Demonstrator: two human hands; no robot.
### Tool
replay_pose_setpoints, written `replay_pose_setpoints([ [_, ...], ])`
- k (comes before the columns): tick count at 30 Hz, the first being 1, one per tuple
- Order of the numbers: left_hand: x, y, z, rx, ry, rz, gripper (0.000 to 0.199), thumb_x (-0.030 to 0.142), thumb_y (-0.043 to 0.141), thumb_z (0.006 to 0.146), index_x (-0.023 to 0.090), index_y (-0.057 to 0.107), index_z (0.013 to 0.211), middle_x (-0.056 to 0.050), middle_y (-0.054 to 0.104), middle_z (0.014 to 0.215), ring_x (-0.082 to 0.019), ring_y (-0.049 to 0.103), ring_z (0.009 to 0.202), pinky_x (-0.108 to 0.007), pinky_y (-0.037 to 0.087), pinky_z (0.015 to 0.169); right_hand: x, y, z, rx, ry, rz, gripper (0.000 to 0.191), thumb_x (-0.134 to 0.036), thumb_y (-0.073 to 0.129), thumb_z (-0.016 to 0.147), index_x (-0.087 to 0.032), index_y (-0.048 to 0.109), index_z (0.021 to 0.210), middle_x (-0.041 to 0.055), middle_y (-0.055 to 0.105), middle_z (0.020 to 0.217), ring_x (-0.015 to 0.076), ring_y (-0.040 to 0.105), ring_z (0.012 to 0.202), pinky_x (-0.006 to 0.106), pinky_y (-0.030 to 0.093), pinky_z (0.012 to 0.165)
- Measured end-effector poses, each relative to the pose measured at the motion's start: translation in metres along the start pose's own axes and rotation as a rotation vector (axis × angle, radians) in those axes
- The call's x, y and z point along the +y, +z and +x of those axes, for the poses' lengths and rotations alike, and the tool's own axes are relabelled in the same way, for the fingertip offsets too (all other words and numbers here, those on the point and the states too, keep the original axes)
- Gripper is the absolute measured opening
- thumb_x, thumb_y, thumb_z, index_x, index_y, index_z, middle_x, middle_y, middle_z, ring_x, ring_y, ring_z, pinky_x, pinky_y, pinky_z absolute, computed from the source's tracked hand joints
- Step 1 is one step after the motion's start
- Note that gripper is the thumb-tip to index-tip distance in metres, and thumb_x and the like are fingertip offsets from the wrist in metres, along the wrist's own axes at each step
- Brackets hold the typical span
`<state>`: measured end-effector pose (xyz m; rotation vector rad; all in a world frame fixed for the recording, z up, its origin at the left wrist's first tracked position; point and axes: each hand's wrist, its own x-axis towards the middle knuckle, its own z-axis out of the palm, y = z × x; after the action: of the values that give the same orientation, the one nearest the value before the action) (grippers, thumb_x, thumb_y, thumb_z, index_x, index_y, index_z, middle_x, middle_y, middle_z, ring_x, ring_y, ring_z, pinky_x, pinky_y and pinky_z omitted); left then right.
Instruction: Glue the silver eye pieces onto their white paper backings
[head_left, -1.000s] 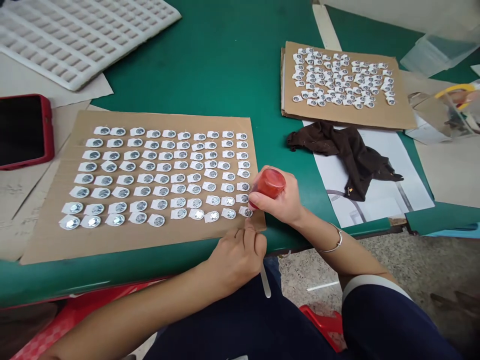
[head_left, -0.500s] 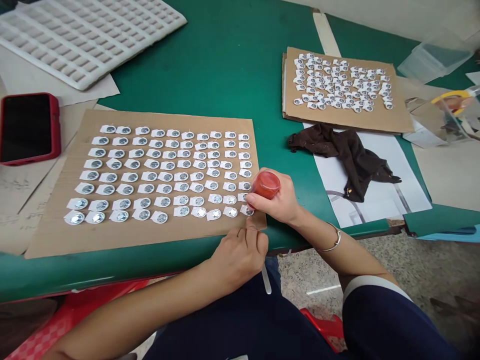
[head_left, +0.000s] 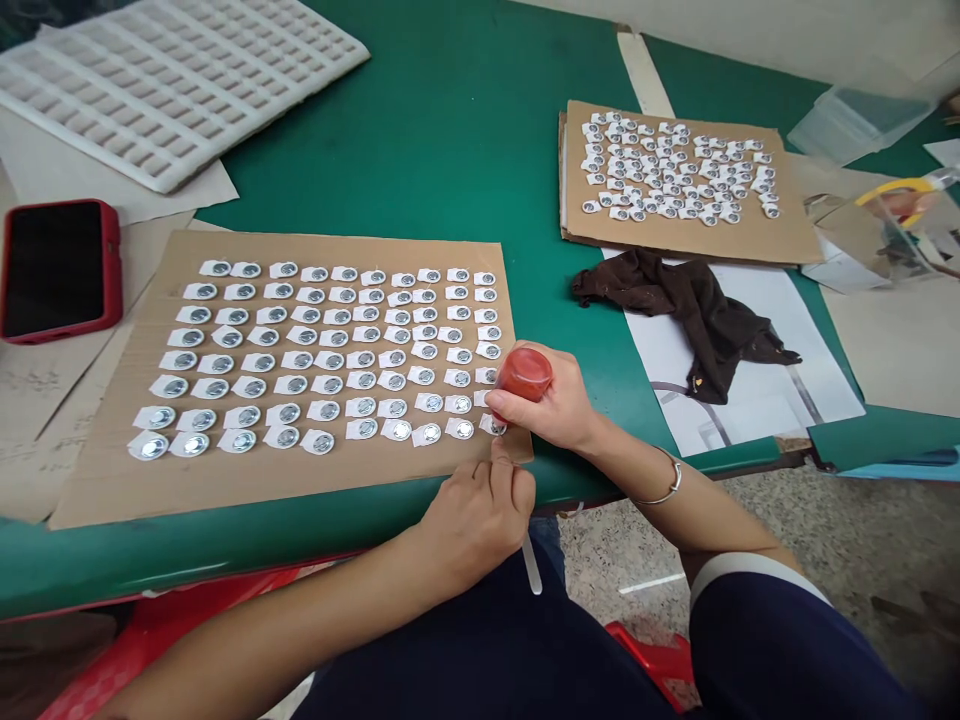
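Observation:
My right hand [head_left: 559, 405] is closed around a small bottle [head_left: 527, 373] of red material, tilted down over the near right corner of a cardboard sheet [head_left: 315, 492]. Below it lies a round silvery piece on a white paper tab [head_left: 493, 424], partly covered. My left hand [head_left: 480, 515] rests at the sheet's near edge, its index finger stretched to that piece and the other fingers curled. A thin pale flat stick [head_left: 532, 566] sticks out from under this hand, and its held end is hidden. Several rows of similar round pieces [head_left: 301, 360] cover the sheet.
A second cardboard stack [head_left: 675, 238] bears more such pieces at the back right. Nearby lie a dark brown cloth [head_left: 675, 300], yellow-handled scissors [head_left: 892, 190] and a clear plastic box [head_left: 855, 125]. On the left are a phone in a red case [head_left: 56, 270] and a white gridded tray [head_left: 172, 90].
The view has shifted slightly. Both hands stay at the same corner piece, and the red bottle is still in my right hand, its tilt changed a little.

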<state>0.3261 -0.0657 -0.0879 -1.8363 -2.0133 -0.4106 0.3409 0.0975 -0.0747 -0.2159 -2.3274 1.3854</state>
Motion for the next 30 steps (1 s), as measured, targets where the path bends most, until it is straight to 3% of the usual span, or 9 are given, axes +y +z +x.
replay_pose_setpoints([
  [30,-0.0030,-0.0002,-0.0005,0.011,0.017,0.017,0.010,0.002,0.054,0.073,0.011,0.050,0.073,-0.023,0.065,0.090,-0.021,0.056,0.052,-0.031,0.046,0.045,0.0058,-0.0012,0.0014,0.012,-0.017,0.023,0.027,-0.042,0.068,0.071,-0.018,0.057,0.070,0.0016,0.059,0.071,0.0132,0.052,0.066,0.029,0.042,0.064],
])
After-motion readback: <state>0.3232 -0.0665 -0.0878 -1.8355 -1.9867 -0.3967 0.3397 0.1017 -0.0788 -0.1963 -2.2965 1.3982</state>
